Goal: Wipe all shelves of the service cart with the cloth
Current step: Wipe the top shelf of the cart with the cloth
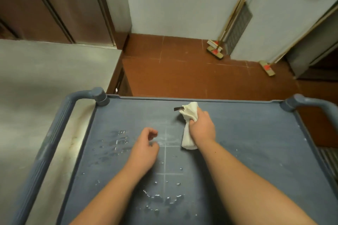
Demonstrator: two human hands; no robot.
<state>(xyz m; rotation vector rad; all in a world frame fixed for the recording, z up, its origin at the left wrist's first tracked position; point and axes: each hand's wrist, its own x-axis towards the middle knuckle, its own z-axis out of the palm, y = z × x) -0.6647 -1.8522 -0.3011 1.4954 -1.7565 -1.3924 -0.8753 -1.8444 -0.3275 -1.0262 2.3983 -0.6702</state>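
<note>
Cloth [188,126] sits bunched in the right hand's [202,126] clenched fingers; left hand [146,147] hovers loosely curled, empty.

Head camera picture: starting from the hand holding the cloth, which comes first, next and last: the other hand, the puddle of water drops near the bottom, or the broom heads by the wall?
From the right hand:
1. Left hand, just beside it on the shelf.
2. Water drops, nearer the person.
3. Broom heads, across the floor by the wall.

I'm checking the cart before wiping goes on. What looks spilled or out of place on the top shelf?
Water droplets lie scattered on the top shelf, near the front and at the left. A small dark strip sticks out by the cloth held in the right hand; I cannot tell what it is.
</note>
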